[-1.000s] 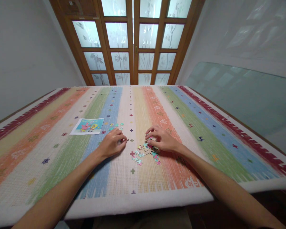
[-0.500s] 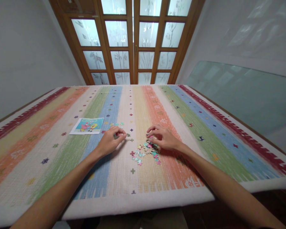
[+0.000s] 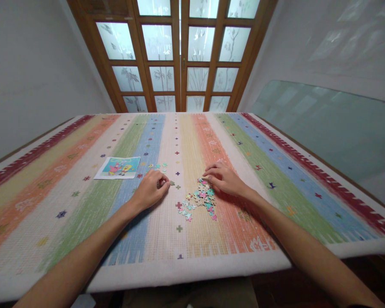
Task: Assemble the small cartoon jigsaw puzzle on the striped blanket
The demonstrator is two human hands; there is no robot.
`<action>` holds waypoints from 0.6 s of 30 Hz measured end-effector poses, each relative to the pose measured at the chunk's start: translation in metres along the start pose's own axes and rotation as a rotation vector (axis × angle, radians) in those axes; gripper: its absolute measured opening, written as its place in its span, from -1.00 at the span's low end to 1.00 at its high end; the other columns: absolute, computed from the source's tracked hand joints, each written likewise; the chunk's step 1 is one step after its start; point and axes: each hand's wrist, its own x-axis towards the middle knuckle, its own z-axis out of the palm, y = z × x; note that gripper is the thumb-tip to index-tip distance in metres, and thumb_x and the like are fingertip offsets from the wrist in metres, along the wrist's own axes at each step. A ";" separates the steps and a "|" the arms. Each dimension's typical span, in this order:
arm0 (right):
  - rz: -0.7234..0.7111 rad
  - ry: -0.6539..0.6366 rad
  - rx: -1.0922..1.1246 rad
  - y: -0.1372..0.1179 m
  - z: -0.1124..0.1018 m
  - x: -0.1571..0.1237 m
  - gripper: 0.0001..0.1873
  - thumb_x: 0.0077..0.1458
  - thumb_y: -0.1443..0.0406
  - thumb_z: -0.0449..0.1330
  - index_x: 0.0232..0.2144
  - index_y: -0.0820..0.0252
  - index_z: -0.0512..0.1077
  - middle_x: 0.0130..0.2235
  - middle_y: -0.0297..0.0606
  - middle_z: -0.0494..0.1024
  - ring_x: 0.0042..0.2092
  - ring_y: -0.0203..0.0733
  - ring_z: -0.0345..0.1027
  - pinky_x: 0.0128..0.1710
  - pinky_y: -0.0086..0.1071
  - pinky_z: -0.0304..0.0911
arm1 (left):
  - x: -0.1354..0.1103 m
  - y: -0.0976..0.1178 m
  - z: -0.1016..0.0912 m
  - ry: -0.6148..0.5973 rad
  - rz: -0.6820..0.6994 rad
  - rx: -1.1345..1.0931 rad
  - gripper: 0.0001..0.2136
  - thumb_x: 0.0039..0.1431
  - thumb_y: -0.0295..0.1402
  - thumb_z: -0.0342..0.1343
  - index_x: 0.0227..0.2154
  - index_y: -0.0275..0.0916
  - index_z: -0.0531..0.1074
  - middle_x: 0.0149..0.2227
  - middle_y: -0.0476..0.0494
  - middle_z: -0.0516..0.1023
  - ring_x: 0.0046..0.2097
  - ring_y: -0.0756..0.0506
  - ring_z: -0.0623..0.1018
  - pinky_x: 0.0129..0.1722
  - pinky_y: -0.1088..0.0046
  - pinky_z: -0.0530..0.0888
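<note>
My left hand [image 3: 151, 188] rests over the blue and white stripes, thumb and fingers pinched together. A small greenish puzzle piece [image 3: 172, 183] shows at its fingertips. To the right lies a loose pile of puzzle pieces [image 3: 201, 196] in pink, teal and yellow, some with their brown backs up. At the pile's upper right edge is my right hand [image 3: 224, 179], thumb and fingertips brought close together; what they pinch, if anything, is hidden. Beyond my left hand, several teal and yellow pieces [image 3: 158, 166] lie apart from the pile.
A picture card [image 3: 121, 167] with cartoon figures lies left of my left hand. The striped tablecloth [image 3: 93, 222] carries small printed crosses and animals. Its white front edge [image 3: 192, 273] hangs near me. Wooden glazed doors [image 3: 179, 64] stand beyond the table, with a glass panel [image 3: 324, 124] at right.
My right hand has shifted slightly right, off the middle of the pile, and its fingers have closed, uncovering more pieces. The left fingers have drawn closer together; that hand stays in place.
</note>
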 end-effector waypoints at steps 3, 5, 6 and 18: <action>-0.006 -0.033 -0.002 0.000 0.000 0.000 -0.76 0.24 0.35 0.16 -0.25 0.07 0.65 -0.09 -0.09 0.58 -0.04 0.02 0.42 0.07 0.03 0.28 | -0.001 -0.002 0.001 0.005 0.026 0.056 -0.94 0.26 -0.40 0.13 -0.31 -0.22 0.49 -0.38 -0.07 0.45 -0.24 -0.15 0.42 -0.12 0.22 0.39; -0.007 -0.060 -0.003 -0.002 0.000 0.000 -0.75 0.24 0.35 0.16 -0.26 0.07 0.66 -0.08 -0.08 0.57 -0.04 0.02 0.41 0.06 0.02 0.29 | -0.002 -0.003 0.001 0.001 0.058 0.085 -0.89 0.29 -0.39 0.10 -0.20 -0.22 0.51 -0.35 -0.08 0.45 -0.21 -0.16 0.43 -0.09 0.20 0.39; -0.006 -0.074 -0.009 -0.002 -0.001 0.000 -0.74 0.24 0.36 0.15 -0.26 0.07 0.67 -0.08 -0.09 0.57 -0.03 0.02 0.41 0.06 0.01 0.29 | -0.002 -0.003 0.002 -0.009 0.078 0.096 -0.85 0.31 -0.40 0.07 -0.15 -0.22 0.52 -0.34 -0.09 0.45 -0.20 -0.17 0.43 -0.08 0.20 0.40; -0.063 -0.082 -0.147 0.006 0.003 -0.002 -0.65 0.31 0.38 0.05 -0.09 0.12 0.64 -0.06 -0.05 0.54 -0.03 0.06 0.33 0.07 0.06 0.24 | -0.004 0.001 0.001 -0.072 0.178 0.095 -0.77 0.31 -0.44 -0.03 -0.23 -0.22 0.56 -0.33 -0.15 0.43 -0.22 -0.17 0.39 -0.12 0.20 0.39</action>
